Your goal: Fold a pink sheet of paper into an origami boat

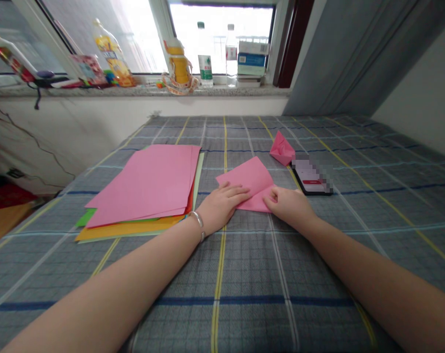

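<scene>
A pink sheet of paper (249, 175) with a crease across it lies on the plaid cloth between my hands. My left hand (222, 203) rests flat on its left part, fingers stretched out and pointing right. At the paper's right edge, my right hand (286, 203) is closed, pinching the edge between thumb and curled fingers. Beyond the right hand sits a folded pink paper shape (281, 148). Close to that shape lies a phone (311, 177) with its screen lit and partly blurred out.
A stack of coloured paper (152, 181), pink on top, lies to the left. The plaid cloth (251, 274) covers the whole surface. Along the windowsill (144, 90) stand a yellow bottle (180, 63), clear bottles (231, 54) and boxes (252, 61). A grey curtain (340, 59) hangs at right.
</scene>
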A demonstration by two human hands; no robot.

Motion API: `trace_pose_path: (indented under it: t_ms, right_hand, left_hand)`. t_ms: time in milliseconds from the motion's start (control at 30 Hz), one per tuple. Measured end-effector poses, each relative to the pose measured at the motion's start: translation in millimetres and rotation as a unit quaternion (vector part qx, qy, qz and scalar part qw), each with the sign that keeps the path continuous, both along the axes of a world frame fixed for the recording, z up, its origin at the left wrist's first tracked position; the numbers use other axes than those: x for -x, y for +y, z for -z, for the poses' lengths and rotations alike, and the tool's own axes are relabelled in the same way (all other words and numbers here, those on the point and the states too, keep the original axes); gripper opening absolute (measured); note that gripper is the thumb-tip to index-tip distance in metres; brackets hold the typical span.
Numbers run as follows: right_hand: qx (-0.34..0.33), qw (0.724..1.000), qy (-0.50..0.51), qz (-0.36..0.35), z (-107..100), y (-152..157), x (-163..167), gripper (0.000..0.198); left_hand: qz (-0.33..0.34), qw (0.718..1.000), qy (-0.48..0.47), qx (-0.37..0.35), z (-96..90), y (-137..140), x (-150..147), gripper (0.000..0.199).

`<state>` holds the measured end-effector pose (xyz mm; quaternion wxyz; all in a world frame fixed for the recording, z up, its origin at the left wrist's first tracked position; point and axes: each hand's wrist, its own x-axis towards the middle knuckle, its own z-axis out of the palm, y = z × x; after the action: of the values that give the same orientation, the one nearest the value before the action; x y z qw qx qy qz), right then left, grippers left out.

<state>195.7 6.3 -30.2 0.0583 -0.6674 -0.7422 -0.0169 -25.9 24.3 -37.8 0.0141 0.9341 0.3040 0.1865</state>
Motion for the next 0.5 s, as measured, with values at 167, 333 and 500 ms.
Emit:
trace_pose_path:
  t_ms: [167,333,500]
  right_hand:
    - [0.006,1.0,-0.01,0.004,-1,0,0,0.035]
    - [0.003,1.0,0.019,0.022,0,-2,2,0.03]
    - [-0.055,0.997,0.052,-0.025,-2,-12,4,0.034]
  left_hand:
    - [0.035,0.998,0.039,0.043,-3.4,-3,2,0.038]
    - [0.038,0.991,0.12,0.041,-8.3,-14,5,0.051]
    - [0.027,0.987,0.153,0.044,-8.2,-17,5,0.055]
